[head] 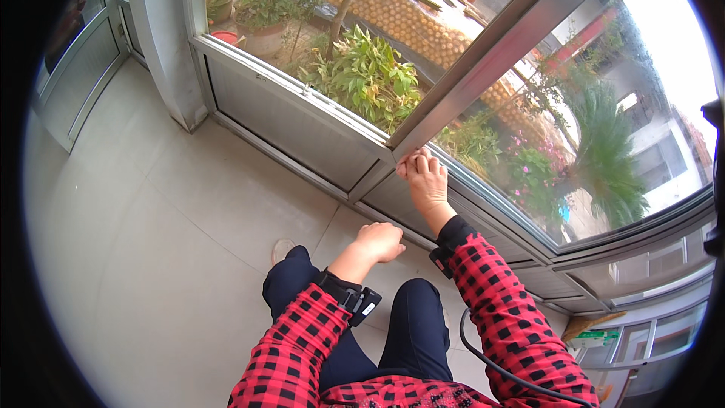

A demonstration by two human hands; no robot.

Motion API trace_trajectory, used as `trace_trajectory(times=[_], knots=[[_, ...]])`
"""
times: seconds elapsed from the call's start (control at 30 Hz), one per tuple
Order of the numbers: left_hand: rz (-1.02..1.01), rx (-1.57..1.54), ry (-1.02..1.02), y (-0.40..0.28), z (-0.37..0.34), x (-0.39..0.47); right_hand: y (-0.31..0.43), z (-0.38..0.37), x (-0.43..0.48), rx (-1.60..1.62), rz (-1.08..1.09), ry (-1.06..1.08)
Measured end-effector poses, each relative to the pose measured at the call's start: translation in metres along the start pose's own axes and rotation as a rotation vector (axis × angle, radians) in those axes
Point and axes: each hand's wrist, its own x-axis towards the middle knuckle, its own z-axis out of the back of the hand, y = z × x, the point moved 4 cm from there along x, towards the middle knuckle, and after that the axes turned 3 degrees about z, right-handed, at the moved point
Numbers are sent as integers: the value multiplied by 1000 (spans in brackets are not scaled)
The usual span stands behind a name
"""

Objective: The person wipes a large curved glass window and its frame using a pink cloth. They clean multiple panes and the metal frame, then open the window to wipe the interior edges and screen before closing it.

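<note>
My right hand (pixel 426 177) presses its bent fingers against the lower corner of the metal window frame (pixel 401 150), where the upright post meets the sill. Something pinkish shows at its fingertips; whether it is a cloth or only skin, I cannot tell. Below and to the left, my left hand (pixel 380 242) hangs in front of the lower panels, touching nothing that I can see. Its fingers are curled downward and mostly hidden, so what it may hold does not show. The sliding window pane (pixel 544 153) stands to the right of my right hand.
A pale tiled floor (pixel 170 226) lies under me, with a white pillar (pixel 164 45) and a metal door (pixel 85 73) at the left. Metal panels (pixel 289 119) run below the sill. Potted plants and stacked yellow produce are outside. A black cable (pixel 498 371) crosses my right sleeve.
</note>
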Motion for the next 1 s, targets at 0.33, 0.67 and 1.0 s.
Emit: trace_trajectory(times=[0.33,0.67,1.0], knots=[[7,-24,7,2,4,-1,4,51,16,234,73,-28],[15,-21,52,4,1,-7,22,22,34,23,66,-27],[45,-8,88,9,7,-17,36,0,29,43,57,7]])
